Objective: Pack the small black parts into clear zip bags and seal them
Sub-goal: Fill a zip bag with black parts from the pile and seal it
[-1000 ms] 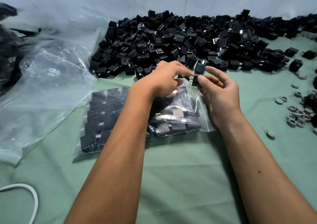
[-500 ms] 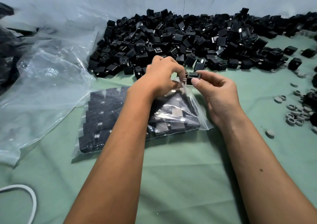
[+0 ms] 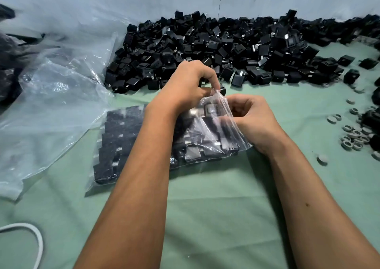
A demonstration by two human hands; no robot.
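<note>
Zip bag (image 3: 207,137) of clear plastic, nearly full of small black parts, lies flat on the green cloth (image 3: 205,207) in front of me — it is my landmark for everything else. My left hand (image 3: 185,85) reaches over the bag's far end, thumb and fingers curled tight to pinch the open lip and lift it into a peak. My right hand (image 3: 253,118) sits at the bag's right side, fingers curled in against the raised plastic; whether it holds a part or only the film, I cannot tell. One square black part (image 3: 211,109) shows through the plastic just under the lifted lip, between my two hands.

Beyond the bag, against a pale wall, spreads a big loose heap of black parts (image 3: 216,46). Left of the bag lies a large crumpled clear plastic sheet (image 3: 51,104). Well to the right of the bag, small grey rings (image 3: 353,137) are scattered on the cloth. Near and left of the bag, at the frame's lower corner, a white cord (image 3: 30,233) curves — only partly in view.
</note>
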